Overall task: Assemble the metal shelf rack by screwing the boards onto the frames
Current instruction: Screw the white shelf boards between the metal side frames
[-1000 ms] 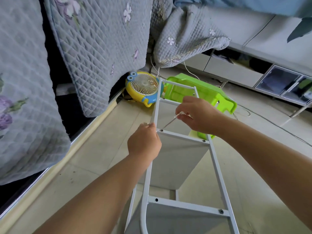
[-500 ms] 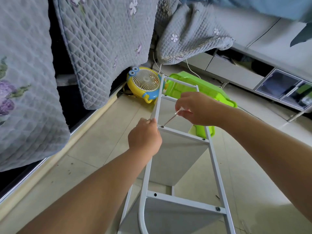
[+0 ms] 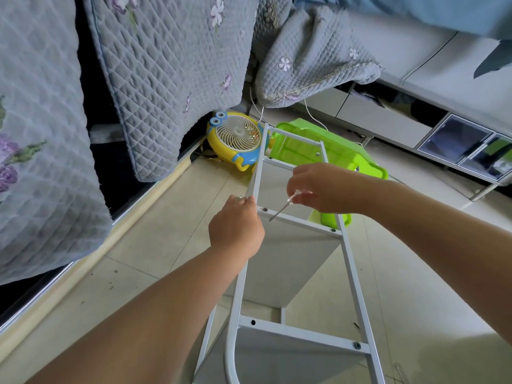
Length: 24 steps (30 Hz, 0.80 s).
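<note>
Two screws are visible on the middle crossbar (image 3: 299,221) now, one at each end, and the screwdriver (image 3: 282,207) tip has slid off the left one since a moment ago and sits just past it, angled down at the bar. The right hand (image 3: 324,189) pinches the clear handle with curled fingers. The left hand (image 3: 237,231) is wrapped around the white frame (image 3: 256,184) upright right beside that joint, steadying it, maybe with something small pinched too, can't tell. The rack lies on its side on the tile floor (image 3: 155,245), boards (image 3: 288,261) hanging under the bars. I'd guess this screw's done. The lower crossbar (image 3: 302,333) has an empty hole on its left.
</note>
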Available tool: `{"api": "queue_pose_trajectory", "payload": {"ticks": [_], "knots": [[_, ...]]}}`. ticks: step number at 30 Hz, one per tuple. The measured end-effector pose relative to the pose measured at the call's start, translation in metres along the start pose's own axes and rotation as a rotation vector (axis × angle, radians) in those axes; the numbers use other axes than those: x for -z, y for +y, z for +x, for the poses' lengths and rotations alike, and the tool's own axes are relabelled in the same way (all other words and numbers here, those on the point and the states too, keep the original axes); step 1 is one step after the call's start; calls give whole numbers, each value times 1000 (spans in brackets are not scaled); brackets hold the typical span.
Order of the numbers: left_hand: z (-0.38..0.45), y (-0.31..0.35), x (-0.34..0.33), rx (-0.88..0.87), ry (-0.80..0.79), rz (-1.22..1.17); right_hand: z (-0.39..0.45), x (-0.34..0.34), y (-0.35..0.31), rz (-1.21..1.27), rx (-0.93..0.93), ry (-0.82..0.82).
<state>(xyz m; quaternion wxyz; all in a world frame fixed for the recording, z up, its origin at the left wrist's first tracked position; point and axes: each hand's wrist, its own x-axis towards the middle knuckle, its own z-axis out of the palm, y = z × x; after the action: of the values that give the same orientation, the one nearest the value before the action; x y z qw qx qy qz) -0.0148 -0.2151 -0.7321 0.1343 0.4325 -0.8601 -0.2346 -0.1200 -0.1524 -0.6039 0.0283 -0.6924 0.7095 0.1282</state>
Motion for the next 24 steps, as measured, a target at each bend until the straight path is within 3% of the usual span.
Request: {"api": "queue_pose_trajectory", "payload": {"ticks": [10, 24], "knots": [[1, 2, -1, -18, -4, -62, -1, -1, 8, 6, -31, 131], [0, 2, -1, -44, -12, -70, 3, 2, 8, 51, -5, 103]]}}
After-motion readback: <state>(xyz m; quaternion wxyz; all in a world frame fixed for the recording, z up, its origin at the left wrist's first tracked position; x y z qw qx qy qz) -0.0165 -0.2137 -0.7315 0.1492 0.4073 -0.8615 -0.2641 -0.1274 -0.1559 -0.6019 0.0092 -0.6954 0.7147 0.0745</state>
